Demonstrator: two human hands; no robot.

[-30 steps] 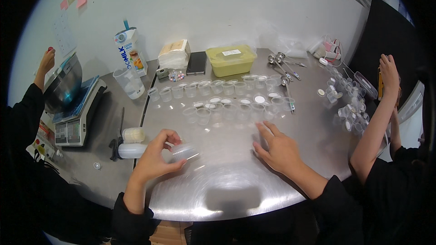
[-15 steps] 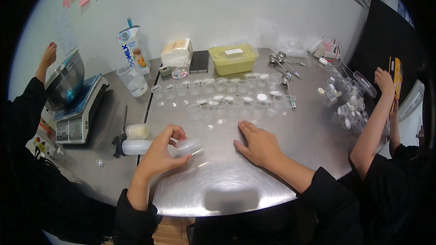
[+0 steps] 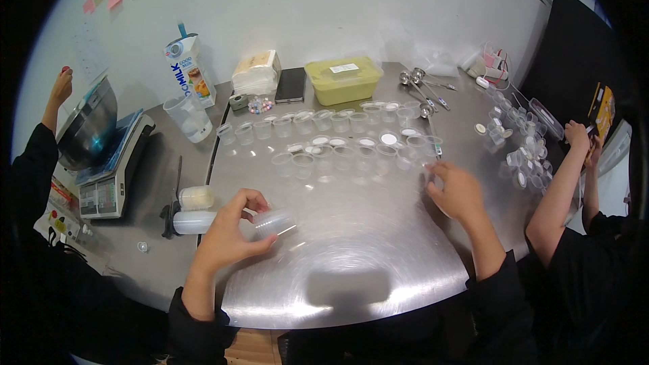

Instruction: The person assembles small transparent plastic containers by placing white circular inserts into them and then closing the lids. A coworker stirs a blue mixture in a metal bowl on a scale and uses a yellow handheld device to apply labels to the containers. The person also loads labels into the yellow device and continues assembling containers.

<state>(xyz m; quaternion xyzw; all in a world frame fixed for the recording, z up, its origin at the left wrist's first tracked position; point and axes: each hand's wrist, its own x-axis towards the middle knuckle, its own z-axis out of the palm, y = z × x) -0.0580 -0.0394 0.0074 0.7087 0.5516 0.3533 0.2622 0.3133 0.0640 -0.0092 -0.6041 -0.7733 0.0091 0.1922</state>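
Observation:
My left hand [image 3: 233, 233] grips a short stack of clear plastic cups [image 3: 276, 223], tilted on its side above the steel table. My right hand [image 3: 458, 190] is at the right end of the nearer row of clear cups [image 3: 365, 155]. Its fingers are curved, with a gap between thumb and forefinger; I make out nothing held in them. Whether the fingertips touch the end cup is hard to see. Behind stands a second row of clear cups [image 3: 302, 122]. Some cups in both rows have white discs at their rims.
Left are a scale [image 3: 111, 182] with a steel bowl [image 3: 91, 125], black-handled scissors [image 3: 170, 220] and another cup stack [image 3: 194, 222]. A green tub [image 3: 345, 81], milk carton [image 3: 190, 71] and measuring spoons [image 3: 420, 88] stand behind. Loose cups [image 3: 531, 145] pile up right. Co-workers' arms [image 3: 558, 189] reach in at both sides.
My right hand has lifted from flat on the table and moved right to the row's end, its fingers curling. My left hand keeps the cup stack. The right-hand co-worker's hand has lowered.

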